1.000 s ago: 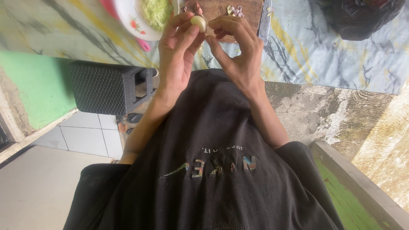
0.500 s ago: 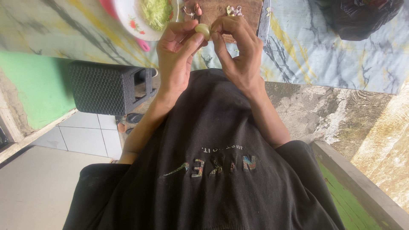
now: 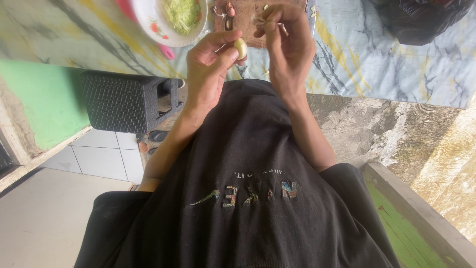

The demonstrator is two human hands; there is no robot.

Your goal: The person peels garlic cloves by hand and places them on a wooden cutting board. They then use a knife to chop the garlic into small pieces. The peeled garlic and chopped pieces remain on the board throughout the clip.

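The fingers (image 3: 218,47) of the left hand (image 3: 208,69) are closed narrowly on a garlic clove (image 3: 241,48), thumb and forefinger pinching its lower part so that the pale rounded body stands clear above them. The clove's long axis runs roughly upright in the view, tilted a little toward the other hand. The right hand (image 3: 287,49) is just beside it, a small gap apart, its fingertips (image 3: 267,20) bunched tight on a thin scrap of papery skin (image 3: 258,19) that hangs above and to the side of the clove; a thin light-coloured sliver also shows between these fingers, too small to tell what it is. The left hand alone touches the clove; the right is the nearer of the two to the wooden board (image 3: 258,25), which lies directly beyond its fingertips on the marbled cloth (image 3: 377,59). Beyond the left fingers, off to the outer side, stands a white bowl (image 3: 148,22) of shredded green stuff, with a pink handle (image 3: 166,51) poking out under its rim. A dark bag (image 3: 421,20) sits well apart past the right hand. Between the two hands there is open room, and below them only the black shirt (image 3: 248,198). A dark woven box (image 3: 124,101) stands further under the left forearm.
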